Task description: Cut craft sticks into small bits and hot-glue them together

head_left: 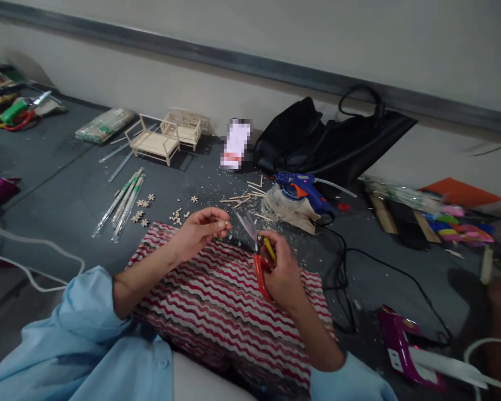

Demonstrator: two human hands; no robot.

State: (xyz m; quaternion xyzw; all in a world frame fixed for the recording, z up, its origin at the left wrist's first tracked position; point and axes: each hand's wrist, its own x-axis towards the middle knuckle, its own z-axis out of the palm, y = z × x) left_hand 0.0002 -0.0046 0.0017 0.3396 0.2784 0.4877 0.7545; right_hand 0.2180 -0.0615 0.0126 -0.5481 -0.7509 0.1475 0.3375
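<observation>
Craft workspace: glue gun (315,195), scissors (258,268), miniature wooden furniture (156,146).

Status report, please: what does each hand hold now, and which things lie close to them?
Left hand: pinching tiny pale piece. Right hand: holding red-handled scissors. Striped cloth below both; loose sticks and blue glue gun just beyond.

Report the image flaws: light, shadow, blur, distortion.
Head view: light dim and flat; head view: the scissors' blades smeared, probably by motion; head view: the phone pixelated, its screen unreadable; head view: soft shadow beside the tiny furniture; head view: left sleeve seemingly stretched toward the corner.
</observation>
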